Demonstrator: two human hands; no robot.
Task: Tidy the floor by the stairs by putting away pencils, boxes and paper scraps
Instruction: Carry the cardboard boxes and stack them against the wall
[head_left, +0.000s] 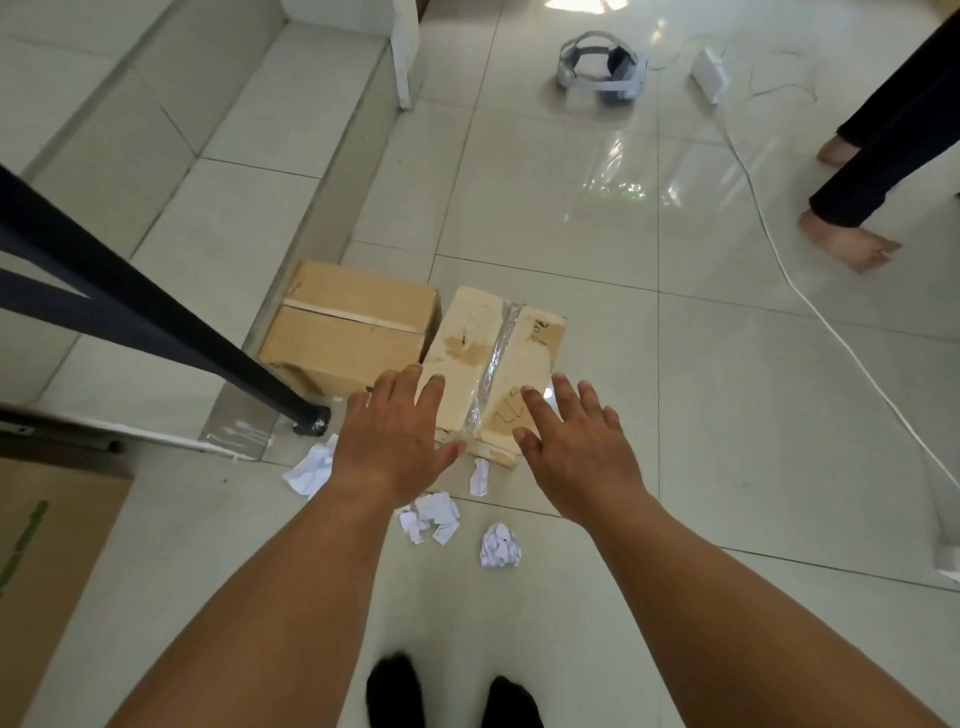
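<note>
Two cardboard boxes stand side by side on the tiled floor at the foot of the stairs: a darker brown box (348, 332) on the left and a paler taped box (493, 358) on the right. My left hand (397, 441) and my right hand (576, 452) hover with fingers spread over the near end of the paler box, holding nothing. Crumpled white paper scraps lie in front of the boxes: one scrap (309, 470) at the left, a small strip (479, 477), a torn cluster (430, 517) and a ball (500, 545). No pencils are visible.
A black stair railing post (156, 317) slants down to its foot (310, 420) left of the boxes. A flat cardboard sheet (47, 561) lies at the lower left. A headset (602, 67), a white cable (810, 301) and another person's bare feet (852, 244) are on the floor further back.
</note>
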